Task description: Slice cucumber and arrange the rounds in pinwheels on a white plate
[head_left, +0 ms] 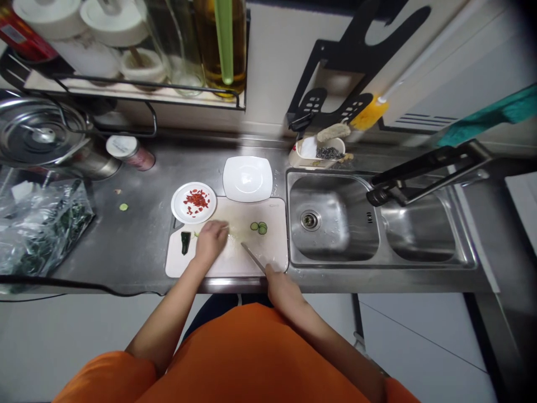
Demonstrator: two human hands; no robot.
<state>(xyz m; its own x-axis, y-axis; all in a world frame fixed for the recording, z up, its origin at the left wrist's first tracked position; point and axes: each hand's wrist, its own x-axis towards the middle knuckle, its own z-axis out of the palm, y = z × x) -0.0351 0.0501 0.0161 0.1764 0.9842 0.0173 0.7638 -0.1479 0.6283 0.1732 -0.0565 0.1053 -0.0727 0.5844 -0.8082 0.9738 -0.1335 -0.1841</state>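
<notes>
Head view, the only one I get. Right hand [282, 285] grasps the knife [253, 257] by its handle, near the cutting board's right front corner. Left hand [210, 239], fingers curled, is low over the left-middle of the cutting board [232, 264]; fingertips blurred, so I can't tell whether it grips anything.

Knife: blade over the middle of the board, tip pointing away from the body and to the left, toward the left hand's side. Long axis runs diagonally, near right to far left. Can't tell from here whether the blade touches the board.

Green slices [262, 228] lie right of centre, beyond the tip, apart from the blade. Dark green piece [185, 242] at the board's left, long axis roughly near-to-far. Small plate [178, 202] with red bits [197, 200] overlaps the far left corner; white dish [247, 178] sits at the far edge.

Step in hand looks like slicing, my judgement. To do it well I'd want left fingertips tucked back from the blade line, knife square across the piece, even strokes, slices kept aside.
</notes>
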